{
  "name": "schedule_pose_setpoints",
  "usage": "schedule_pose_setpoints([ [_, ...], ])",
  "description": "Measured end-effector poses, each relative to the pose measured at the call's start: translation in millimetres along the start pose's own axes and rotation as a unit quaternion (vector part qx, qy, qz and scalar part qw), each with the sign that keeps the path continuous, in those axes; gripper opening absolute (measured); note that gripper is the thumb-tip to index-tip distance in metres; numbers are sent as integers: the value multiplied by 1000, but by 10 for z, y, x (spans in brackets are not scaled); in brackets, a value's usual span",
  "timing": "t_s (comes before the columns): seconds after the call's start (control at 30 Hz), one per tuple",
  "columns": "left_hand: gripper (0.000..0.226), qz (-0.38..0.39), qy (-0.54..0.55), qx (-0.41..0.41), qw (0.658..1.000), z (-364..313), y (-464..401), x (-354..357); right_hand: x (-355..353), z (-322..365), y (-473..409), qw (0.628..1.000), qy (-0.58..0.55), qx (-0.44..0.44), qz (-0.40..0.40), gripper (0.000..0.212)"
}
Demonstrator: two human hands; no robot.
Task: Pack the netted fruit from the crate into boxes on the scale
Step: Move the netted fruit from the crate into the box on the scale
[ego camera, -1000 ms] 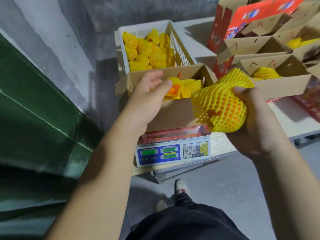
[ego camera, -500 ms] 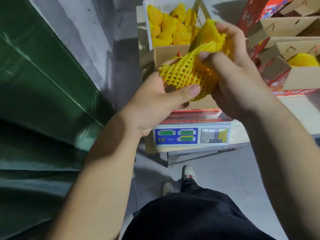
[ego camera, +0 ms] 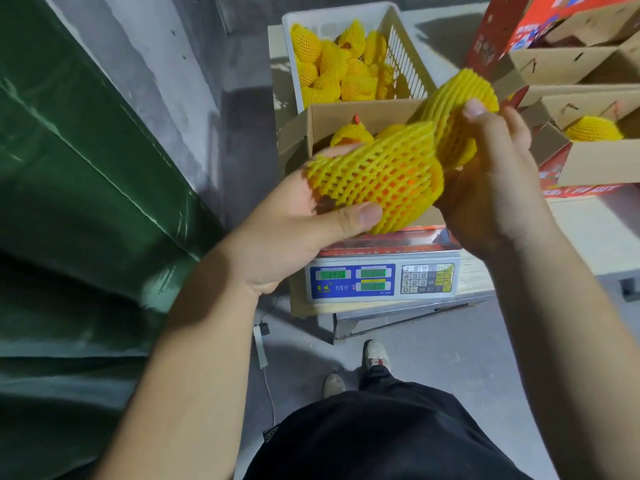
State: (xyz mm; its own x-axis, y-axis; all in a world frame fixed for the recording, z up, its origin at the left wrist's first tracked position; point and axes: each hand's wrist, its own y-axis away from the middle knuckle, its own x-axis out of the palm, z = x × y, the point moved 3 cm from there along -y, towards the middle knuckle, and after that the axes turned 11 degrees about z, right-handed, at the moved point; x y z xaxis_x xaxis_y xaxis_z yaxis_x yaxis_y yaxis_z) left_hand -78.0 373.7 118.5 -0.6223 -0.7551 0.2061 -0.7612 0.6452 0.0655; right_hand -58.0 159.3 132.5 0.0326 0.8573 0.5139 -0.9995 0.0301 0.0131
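- Holding: left hand (ego camera: 291, 223), thumb curled across the near side of an orange fruit in a yellow foam mesh sleeve (ego camera: 377, 178), other fingers wrapped behind it.
- Right hand (ego camera: 491, 188): fingers and thumb pinch the loose upper end of the same sleeve, pulled up and to the right of the fruit; the fruit is in the air, above the near edge of the box.
- Directly below the fingers: grey electronic scale with blue panel and keypad (ego camera: 382, 280), display lit, digits unreadable.
- Just beyond the fingers: open brown cardboard box (ego camera: 360, 112) on the scale, holding at least two netted fruits (ego camera: 349, 135); judged partly filled.
- Beyond the box: white slatted plastic crate (ego camera: 408, 57), many netted fruits left, so much packing is judged to remain.
- Right of the right-hand fingers: further brown and red cardboard boxes (ego camera: 595, 164), one showing a netted fruit.
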Motion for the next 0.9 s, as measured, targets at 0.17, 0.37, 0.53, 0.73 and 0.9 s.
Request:
schedule_pose_setpoints([
  [0.17, 61, -59, 64, -7, 996, 156, 186, -245, -335, -73, 33, 991, -54, 100, -71, 50],
  [0.37, 61, -124, 102, -17, 987, 157, 193, -325, -315, 233, -312, 985, 139, -31, -100, 37],
  [0.53, 61, -159, 120, -12, 980, 118, 191, -272, -471, 365, -662, 749, 662, -14, 36, 81],
  [0.73, 60, -179, 97, -18, 979, 83, 241, -231, -422, 246, -419, 783, 622, -5, -10, 81],
  [0.9, 56, -172, 78, -26, 982, 29, 184, -136, 74, -80, -57, 885, 395, 77, 237, 85],
])
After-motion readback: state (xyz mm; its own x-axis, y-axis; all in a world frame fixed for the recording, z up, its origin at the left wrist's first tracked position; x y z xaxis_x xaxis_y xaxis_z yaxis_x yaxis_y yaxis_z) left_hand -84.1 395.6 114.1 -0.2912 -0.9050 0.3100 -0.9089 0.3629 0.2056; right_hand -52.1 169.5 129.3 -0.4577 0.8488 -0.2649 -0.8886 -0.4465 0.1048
